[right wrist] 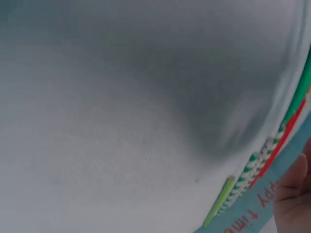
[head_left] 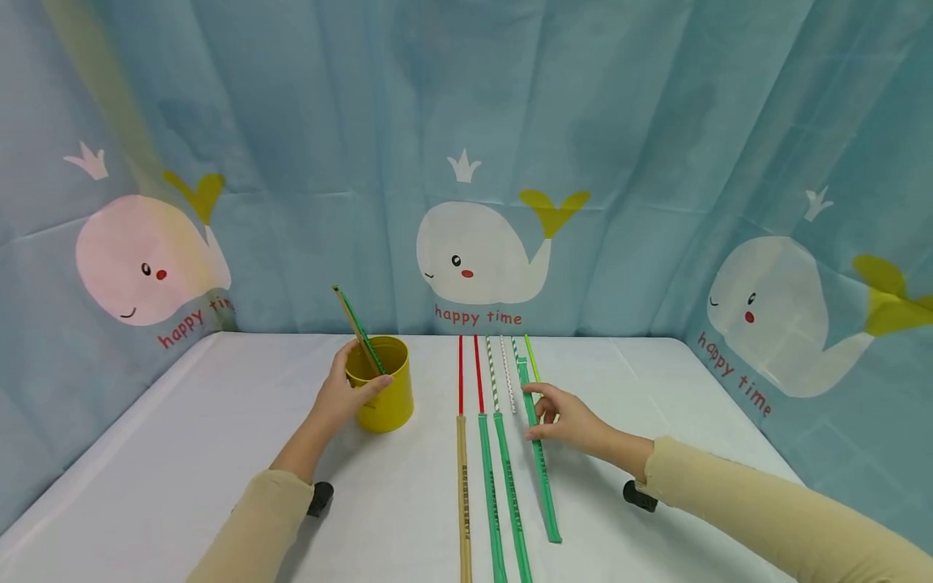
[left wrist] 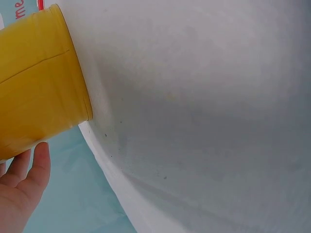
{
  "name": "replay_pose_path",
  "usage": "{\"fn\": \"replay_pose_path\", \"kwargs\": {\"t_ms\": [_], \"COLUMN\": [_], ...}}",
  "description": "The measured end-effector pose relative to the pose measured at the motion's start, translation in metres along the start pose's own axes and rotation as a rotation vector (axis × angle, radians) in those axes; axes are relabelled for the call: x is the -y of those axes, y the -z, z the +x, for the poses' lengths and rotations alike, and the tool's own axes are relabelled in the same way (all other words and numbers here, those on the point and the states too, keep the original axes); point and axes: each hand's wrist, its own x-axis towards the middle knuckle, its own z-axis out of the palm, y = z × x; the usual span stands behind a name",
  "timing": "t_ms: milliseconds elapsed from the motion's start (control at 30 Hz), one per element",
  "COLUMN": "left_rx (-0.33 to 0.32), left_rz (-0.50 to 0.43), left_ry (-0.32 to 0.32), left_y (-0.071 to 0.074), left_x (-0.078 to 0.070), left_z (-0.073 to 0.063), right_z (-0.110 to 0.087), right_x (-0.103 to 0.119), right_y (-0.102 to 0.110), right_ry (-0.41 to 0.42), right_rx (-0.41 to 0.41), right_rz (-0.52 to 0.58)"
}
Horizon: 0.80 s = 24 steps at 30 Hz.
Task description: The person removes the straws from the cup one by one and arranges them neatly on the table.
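A yellow bucket [head_left: 389,409] stands on the table, and my left hand [head_left: 338,401] grips it, thumb at the front near the rim and fingers round the far side. Inside lean a green-wrapped straw and a brown-wrapped straw [head_left: 355,328]. The left wrist view shows the bucket's side [left wrist: 43,82] with fingertips against it. Right of the middle, my right hand [head_left: 572,421] pinches the upper part of a green-wrapped straw [head_left: 545,486], which slants over the rightmost bare straws. In the right wrist view, only part of this hand [right wrist: 294,194] shows at the edge.
A brown-wrapped straw [head_left: 463,494] and two green-wrapped straws, one of them nearest the brown [head_left: 491,494], lie in a row. Behind them are red straws [head_left: 461,376], striped straws [head_left: 492,376] and a lime-green straw [head_left: 533,356]. A whale-print curtain [head_left: 350,162] hangs behind the white table [head_left: 182,453].
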Motion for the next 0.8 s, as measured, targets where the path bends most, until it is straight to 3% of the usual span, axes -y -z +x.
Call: {"fn": "replay_pose_path", "kwargs": {"t_ms": [433, 800], "left_rx": [0.001, 0.003], "left_rz": [0.003, -0.002], "left_ry": [-0.001, -0.004], "left_y": [0.0, 0.001], "left_x": [0.0, -0.001], "left_z": [0.001, -0.001], "right_z": [-0.014, -0.013], "right_x": [-0.005, -0.002], "right_y": [-0.02, -0.02], "right_ry": [-0.084, -0.105], "right_rx": [0.212, 0.318], "right_rz": [0.039, -0.075]}}
